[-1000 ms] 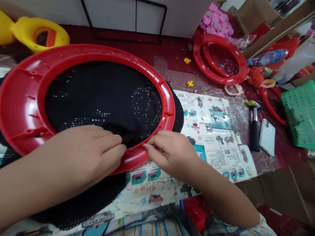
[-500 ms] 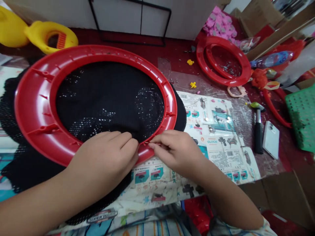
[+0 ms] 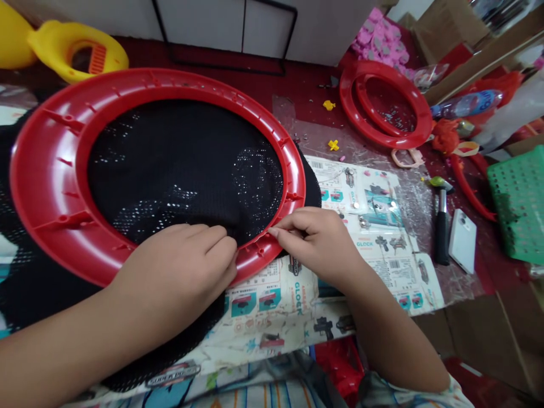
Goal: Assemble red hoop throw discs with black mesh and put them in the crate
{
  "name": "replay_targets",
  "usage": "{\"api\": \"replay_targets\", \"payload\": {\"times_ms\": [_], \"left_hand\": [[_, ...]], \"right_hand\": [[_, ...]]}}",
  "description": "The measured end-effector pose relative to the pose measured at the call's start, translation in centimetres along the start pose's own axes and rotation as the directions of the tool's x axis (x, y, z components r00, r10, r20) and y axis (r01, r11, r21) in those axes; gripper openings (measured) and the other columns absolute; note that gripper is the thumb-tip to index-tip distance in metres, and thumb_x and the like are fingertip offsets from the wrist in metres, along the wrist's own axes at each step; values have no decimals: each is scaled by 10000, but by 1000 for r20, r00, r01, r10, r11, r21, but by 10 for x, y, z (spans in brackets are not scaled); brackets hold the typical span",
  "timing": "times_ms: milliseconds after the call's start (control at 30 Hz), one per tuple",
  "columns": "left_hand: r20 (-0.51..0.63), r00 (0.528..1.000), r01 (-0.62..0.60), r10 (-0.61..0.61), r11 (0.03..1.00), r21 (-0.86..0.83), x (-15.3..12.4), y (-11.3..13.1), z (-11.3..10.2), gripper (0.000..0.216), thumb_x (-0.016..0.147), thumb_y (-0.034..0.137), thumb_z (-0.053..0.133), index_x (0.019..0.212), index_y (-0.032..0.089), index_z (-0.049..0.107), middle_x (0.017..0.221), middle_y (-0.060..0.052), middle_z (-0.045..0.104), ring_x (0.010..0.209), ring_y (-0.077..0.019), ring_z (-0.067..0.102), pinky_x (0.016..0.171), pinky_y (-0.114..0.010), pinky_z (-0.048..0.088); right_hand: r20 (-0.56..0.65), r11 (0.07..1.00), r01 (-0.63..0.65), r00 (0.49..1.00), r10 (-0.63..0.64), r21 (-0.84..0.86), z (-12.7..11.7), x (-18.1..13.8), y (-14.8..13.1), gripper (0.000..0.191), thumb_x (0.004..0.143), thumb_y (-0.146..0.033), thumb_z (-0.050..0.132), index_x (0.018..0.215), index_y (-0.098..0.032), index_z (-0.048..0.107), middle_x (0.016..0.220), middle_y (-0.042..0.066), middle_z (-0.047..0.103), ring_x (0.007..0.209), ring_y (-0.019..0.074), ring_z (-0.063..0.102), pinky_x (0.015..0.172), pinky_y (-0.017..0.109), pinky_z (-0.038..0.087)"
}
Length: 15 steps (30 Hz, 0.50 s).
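A large red plastic ring (image 3: 46,170) with ribs on its upper face lies over black mesh fabric (image 3: 182,153), which shows through the opening and spreads out beyond the ring. My left hand (image 3: 178,272) is closed at the near inner rim, its curled fingers over the ring and the fabric; what the fingertips hold is hidden. To its right, my right hand (image 3: 317,243) pinches the end of a thin red strip (image 3: 257,240) between thumb and index finger. The strip runs along the inner rim between both hands.
Behind the ring lies a yellow plastic part (image 3: 80,51). Two smaller red rings (image 3: 348,107), a hammer (image 3: 442,226), a white phone (image 3: 463,241) and a green basket (image 3: 516,198) are at right. Printed card sheets (image 3: 340,221) cover the table under the work.
My right hand has moved slightly right and up along the rim, away from the left hand, still pinching. The left hand stays at nearly the same place. The view has shifted a little.
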<state>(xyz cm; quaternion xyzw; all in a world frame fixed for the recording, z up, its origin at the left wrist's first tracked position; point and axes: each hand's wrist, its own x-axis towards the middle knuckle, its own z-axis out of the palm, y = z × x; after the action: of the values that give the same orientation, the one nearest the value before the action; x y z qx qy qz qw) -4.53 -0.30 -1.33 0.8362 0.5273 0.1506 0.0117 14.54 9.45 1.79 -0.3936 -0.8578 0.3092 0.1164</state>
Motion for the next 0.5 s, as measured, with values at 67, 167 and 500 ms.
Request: {"api": "replay_targets", "payload": {"times_ms": [67,167,500], "left_hand": [[-5,1000,-12,12,1000,11,1,0,0,278,872,121,402,672,171,589,612,-40,542,536,-223,524,512,-372,384],[-27,999,-32,33,999,15,2,-1,-1,281,868,123,406,654,174,581,590,-32,532,517,-222,526,493,-369,394],[-11,1000,-27,27,1000,13,2,-3,-1,264,868,143,414,654,180,565,584,-31,539,511,-239,553,477,-388,433]], "right_hand": [[12,999,-47,999,47,6,1,0,-1,196,827,-192,621,648,-146,686,565,-23,570,559,86,506,558,228,348],[10,997,-79,997,79,20,2,0,-2,211,818,-192,625,615,-152,667,527,-39,529,528,77,474,538,227,325],[24,991,-19,1000,16,132,-1,2,1,94,798,-185,668,773,-150,752,570,-40,565,536,66,482,533,208,349]]}}
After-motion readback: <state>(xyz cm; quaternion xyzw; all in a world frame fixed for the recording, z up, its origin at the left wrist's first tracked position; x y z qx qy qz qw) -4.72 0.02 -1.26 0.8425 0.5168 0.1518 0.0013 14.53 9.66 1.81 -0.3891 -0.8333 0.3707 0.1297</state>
